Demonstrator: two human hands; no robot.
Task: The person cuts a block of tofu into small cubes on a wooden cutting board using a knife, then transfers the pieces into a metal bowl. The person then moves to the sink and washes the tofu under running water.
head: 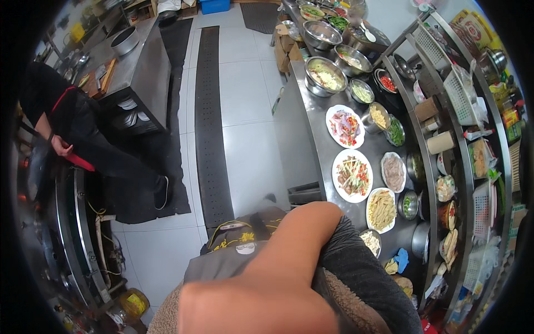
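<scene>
My right hand (258,307) is raised close to the camera at the bottom of the head view, large and blurred. Its fingers are cut off by the lower edge, so what they do is hidden. The bare forearm runs down to a dark sleeve pushed up at the elbow. My left hand is out of view. Beneath the arm shows a grey apron (221,267) with yellow lettering. On the steel counter (311,108) to the right lie a plate of meat with shredded vegetables (352,176), a plate of sliced onion and red chili (345,126) and a plate of pale strips (381,210).
Steel bowls (326,76) of chopped food line the counter's far part. A tall metal rack (459,154) with baskets and jars borders it. At left, a person (83,121) in dark clothes stands between a stove and a steel worktable (142,54). A perforated drain cover (210,125) crosses the tiled floor.
</scene>
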